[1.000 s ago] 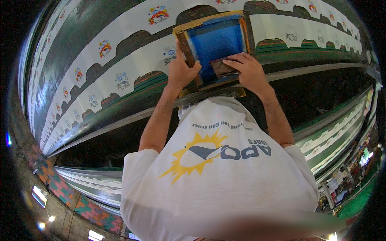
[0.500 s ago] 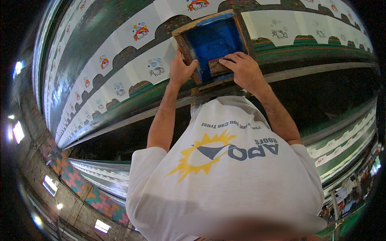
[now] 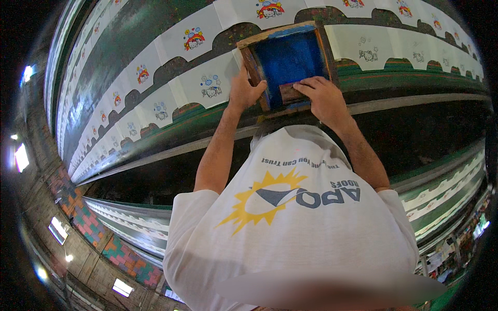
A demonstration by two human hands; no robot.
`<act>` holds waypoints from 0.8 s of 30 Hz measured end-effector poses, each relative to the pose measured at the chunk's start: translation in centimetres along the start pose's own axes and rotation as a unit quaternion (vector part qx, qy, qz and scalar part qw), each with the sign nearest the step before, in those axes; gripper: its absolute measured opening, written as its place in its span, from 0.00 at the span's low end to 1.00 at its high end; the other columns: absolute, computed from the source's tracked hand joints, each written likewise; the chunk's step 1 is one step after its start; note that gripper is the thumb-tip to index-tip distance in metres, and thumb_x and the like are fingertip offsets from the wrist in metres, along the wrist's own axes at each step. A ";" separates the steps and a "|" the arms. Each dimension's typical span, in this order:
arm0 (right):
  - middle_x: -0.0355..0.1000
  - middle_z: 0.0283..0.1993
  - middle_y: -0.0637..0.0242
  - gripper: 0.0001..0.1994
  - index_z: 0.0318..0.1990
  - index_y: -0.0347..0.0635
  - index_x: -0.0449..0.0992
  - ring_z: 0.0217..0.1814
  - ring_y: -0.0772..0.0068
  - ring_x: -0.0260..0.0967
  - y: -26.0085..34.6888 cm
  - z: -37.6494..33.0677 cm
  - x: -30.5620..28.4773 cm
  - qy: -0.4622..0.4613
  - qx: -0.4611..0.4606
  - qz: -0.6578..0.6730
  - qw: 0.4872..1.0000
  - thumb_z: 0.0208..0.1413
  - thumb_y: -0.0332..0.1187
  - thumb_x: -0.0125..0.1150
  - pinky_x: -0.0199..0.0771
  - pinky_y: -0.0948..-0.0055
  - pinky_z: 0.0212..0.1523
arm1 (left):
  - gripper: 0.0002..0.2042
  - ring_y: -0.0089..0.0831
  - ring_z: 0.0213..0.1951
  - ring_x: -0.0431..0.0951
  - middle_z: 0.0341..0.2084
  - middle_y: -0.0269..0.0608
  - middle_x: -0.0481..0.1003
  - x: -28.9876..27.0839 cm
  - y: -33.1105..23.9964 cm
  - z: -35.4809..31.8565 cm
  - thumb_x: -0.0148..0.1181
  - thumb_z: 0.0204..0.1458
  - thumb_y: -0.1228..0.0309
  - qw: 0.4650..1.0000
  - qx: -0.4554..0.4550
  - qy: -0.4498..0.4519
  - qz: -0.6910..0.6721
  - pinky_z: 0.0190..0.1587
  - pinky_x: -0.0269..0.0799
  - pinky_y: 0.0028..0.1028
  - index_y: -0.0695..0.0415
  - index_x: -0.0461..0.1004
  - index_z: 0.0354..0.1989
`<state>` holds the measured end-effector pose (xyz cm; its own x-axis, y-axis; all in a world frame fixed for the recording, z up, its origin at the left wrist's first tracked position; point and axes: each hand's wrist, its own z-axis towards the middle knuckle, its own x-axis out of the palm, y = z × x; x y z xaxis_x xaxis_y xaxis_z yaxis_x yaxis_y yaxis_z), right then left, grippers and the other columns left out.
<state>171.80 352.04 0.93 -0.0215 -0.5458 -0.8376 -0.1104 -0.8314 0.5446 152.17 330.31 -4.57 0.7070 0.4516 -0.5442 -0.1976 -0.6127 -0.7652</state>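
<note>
Wooden-framed square printing screen with blue mesh [image 3: 288,61] is laid flat on a long green table [image 3: 394,83], over a row of white fabric pieces printed with small coloured pictures [image 3: 205,83]. Its left edge is clasped by the left hand [image 3: 244,92]; a wooden squeegee [image 3: 290,93] inside is gripped by the right hand [image 3: 322,96].

white fabric pieces [image 3: 205,85] (cartoon prints) | green table [image 3: 155,135] | white shirt [image 3: 295,228]

Frame [image 3: 284,37]: rough, worn wood stained with blue ink.
Screen mesh [image 3: 290,57]: matt blue fabric, smooth.
Squeegee [image 3: 291,93]: wood, ink-smeared.
Printed pieces [image 3: 205,85]: white matt cloth.
Table [image 3: 124,46]: dark green top, speckled, slightly glossy.
Shirt [image 3: 295,223]: white cotton.
</note>
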 end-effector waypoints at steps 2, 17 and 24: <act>0.81 0.60 0.62 0.26 0.60 0.48 0.84 0.63 0.52 0.76 0.3 0.0 0.4 0.016 0.009 -0.021 1.000 0.50 0.21 0.65 0.78 0.55 0.67 | 0.49 0.54 0.51 0.87 0.52 0.61 0.83 0.1 0.1 -0.1 0.71 0.54 0.63 0.999 -0.020 -0.002 0.047 0.56 0.82 0.46 0.62 0.49 0.82; 0.83 0.59 0.61 0.20 0.63 0.53 0.84 0.64 0.54 0.78 -3.0 12.0 -3.2 0.061 0.030 -0.026 0.997 0.65 0.24 0.64 0.78 0.55 0.67 | 0.59 0.60 0.42 0.88 0.41 0.68 0.85 0.9 2.4 0.0 0.75 0.54 0.60 0.996 0.081 -0.020 -0.022 0.48 0.84 0.48 0.74 0.37 0.81; 0.82 0.61 0.59 0.21 0.63 0.52 0.84 0.66 0.51 0.76 -2.9 12.3 -2.3 0.056 0.023 -0.037 0.997 0.64 0.23 0.64 0.76 0.53 0.69 | 0.60 0.63 0.42 0.88 0.39 0.70 0.84 1.2 2.6 0.5 0.73 0.54 0.56 0.997 0.066 -0.017 0.022 0.48 0.84 0.50 0.73 0.35 0.82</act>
<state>159.98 357.00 0.77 0.0996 -0.4932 -0.8642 -0.1539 -0.8657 0.4763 152.23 329.58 -7.38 0.6728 0.4490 -0.5881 -0.3173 -0.5429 -0.7775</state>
